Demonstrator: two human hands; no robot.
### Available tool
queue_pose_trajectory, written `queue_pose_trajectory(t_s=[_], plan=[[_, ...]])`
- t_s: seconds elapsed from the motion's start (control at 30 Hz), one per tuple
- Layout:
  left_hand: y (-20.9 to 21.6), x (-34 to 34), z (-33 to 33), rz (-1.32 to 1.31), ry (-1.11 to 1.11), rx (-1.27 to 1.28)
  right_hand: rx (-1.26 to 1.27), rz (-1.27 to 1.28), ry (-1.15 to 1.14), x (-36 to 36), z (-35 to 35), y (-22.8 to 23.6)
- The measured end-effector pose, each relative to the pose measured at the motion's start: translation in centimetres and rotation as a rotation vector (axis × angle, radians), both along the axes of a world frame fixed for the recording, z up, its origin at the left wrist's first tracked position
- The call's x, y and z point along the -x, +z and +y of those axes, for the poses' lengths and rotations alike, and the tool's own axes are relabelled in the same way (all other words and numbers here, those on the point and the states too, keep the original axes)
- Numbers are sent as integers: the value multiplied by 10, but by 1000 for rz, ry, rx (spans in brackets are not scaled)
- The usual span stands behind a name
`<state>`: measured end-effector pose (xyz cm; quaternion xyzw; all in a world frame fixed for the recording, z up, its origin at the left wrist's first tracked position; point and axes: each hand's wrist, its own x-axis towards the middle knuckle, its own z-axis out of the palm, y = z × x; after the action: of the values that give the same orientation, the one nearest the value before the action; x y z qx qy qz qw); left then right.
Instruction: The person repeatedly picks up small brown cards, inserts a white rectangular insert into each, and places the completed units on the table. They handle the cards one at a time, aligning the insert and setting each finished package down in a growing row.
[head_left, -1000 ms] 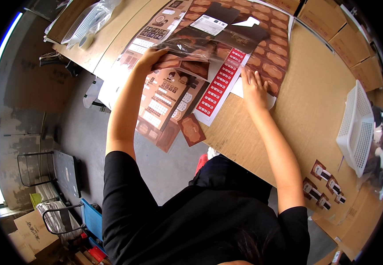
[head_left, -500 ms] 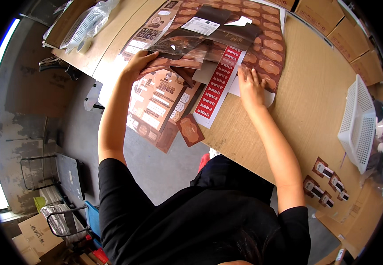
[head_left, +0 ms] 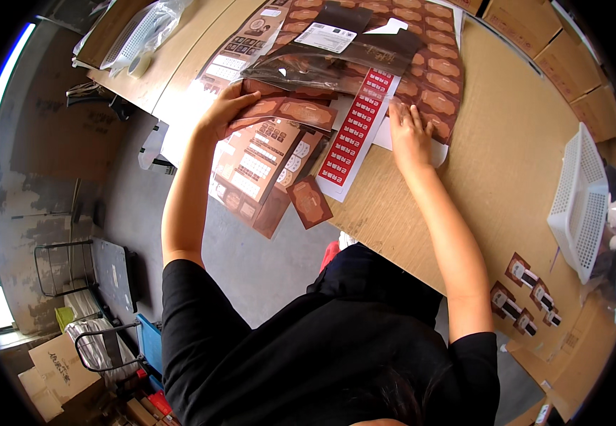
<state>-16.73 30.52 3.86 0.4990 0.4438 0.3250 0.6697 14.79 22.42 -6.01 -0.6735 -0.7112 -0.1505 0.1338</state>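
Note:
My left hand (head_left: 224,111) is closed on a strip of brown label cards (head_left: 295,111), lifted and bent above the pile. My right hand (head_left: 411,136) lies with its fingers stretched out on the lower edge of a big brown sheet of labels (head_left: 436,69). Between the hands runs a white-edged strip with red printed blocks (head_left: 354,131). Above it lie a dark flat package with a white label (head_left: 326,38) and clear plastic film. Below my left hand, a tan printed sheet (head_left: 257,162) hangs over the table edge. A single brown card (head_left: 309,203) rests partly past that edge.
On the right of the wooden table (head_left: 499,153) stands a white perforated basket (head_left: 579,206). Several small brown cards with dark pieces (head_left: 507,302) lie near it. Cardboard boxes (head_left: 567,64) line the far right. A tape roll (head_left: 139,65) sits at the far left.
My left hand has lowered slightly, and the brown strip in it has been drawn out, turned more toward me and now shows its label faces. My right hand has barely shifted.

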Motion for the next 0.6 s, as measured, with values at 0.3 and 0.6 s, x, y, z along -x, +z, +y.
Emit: queue_pose_trajectory(t_s=[0.3, 0.6], plan=[[-12, 31, -10, 273, -74, -218, 66, 9, -3, 3, -2, 5], [-10, 42, -21, 240, 85, -232, 90, 8, 8, 2, -5, 9]])
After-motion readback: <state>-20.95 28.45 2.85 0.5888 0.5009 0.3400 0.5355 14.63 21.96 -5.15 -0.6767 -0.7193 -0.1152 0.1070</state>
